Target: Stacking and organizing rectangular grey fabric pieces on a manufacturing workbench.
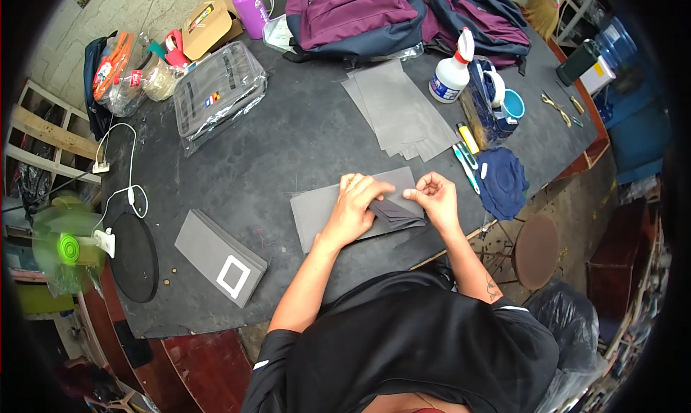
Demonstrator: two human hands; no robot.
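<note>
A grey fabric sheet (317, 211) lies flat on the dark table (288, 139) in front of me. My left hand (358, 204) presses palm down on it, fingers spread over a small stack of folded dark grey pieces (394, 213). My right hand (434, 197) pinches the upper right edge of that folded stack with curled fingers. Both hands touch the same stack, close together.
A stack of grey sheets (399, 111) lies farther back. Another grey stack with a white square frame (222, 255) sits at the left. A purple backpack (353, 14), a white spray bottle (453, 71), a blue cloth (502, 183), pens and a plastic-wrapped bundle (219, 93) surround the work area.
</note>
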